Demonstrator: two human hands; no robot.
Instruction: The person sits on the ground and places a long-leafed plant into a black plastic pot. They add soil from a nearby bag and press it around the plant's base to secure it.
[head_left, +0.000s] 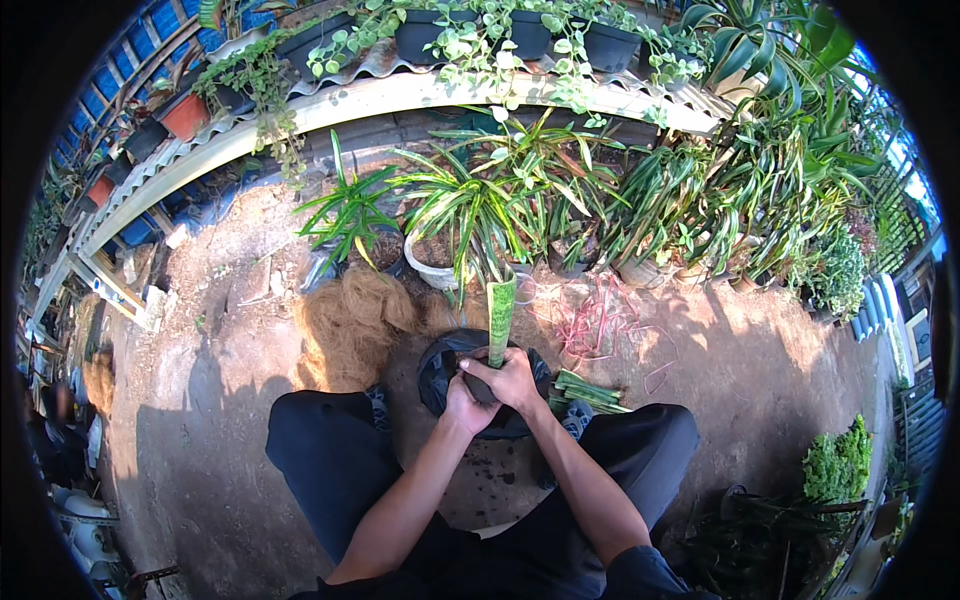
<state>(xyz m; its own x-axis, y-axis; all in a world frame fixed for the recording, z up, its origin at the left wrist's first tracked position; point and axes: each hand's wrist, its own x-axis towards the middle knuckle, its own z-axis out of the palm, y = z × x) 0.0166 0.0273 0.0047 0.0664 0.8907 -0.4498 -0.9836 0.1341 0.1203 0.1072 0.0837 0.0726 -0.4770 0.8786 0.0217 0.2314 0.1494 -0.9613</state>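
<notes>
Over a round container lined with a black plastic bag (435, 382), my two hands press together around a dark, soil-like clump (480, 390). My left hand (471, 409) cups it from the left and below. From the right, my right hand (517, 381) wraps it. A thick mottled green leaf (501, 315), like a snake plant's, stands upright out of the clump between my hands. Its base is hidden by my fingers. Beside the bag, near my right foot, lies a pile of cut green leaves (589, 392).
Brown coconut-like fibre (352, 322) is heaped at the left. Tangled pink plastic twine (596, 319) lies at the right. Potted plants, one in a white pot (431, 259), line the front below a corrugated shelf (420, 79). Dark crumbs (502, 476) dot the floor between my legs.
</notes>
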